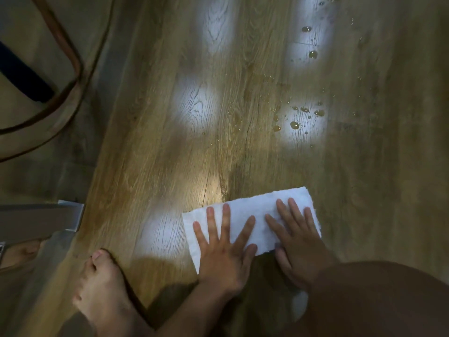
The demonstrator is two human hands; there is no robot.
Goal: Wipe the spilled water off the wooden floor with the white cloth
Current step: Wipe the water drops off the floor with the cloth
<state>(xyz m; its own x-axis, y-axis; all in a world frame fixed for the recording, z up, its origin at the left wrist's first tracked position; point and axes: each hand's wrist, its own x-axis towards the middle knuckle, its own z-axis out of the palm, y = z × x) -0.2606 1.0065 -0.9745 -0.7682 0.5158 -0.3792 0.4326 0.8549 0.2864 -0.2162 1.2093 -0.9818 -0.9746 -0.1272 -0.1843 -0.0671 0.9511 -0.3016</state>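
Observation:
A white cloth (257,210), folded into a rectangle, lies flat on the wooden floor (170,152) near the bottom middle of the view. My left hand (224,246) presses flat on its left half, fingers spread. My right hand (297,239) lies flat on its right half, fingers spread too. Neither hand grips the cloth; both palms rest on top. Spilled water (295,125) sits as several scattered drops and small beads farther away, up and to the right of the cloth, with more drops (313,54) toward the top right.
My bare left foot (102,283) stands on the floor left of the cloth. My knee (379,300) fills the bottom right. A metal furniture leg (70,216) is at the left edge. A rounded beige object with a brown rim (73,76) sits at top left.

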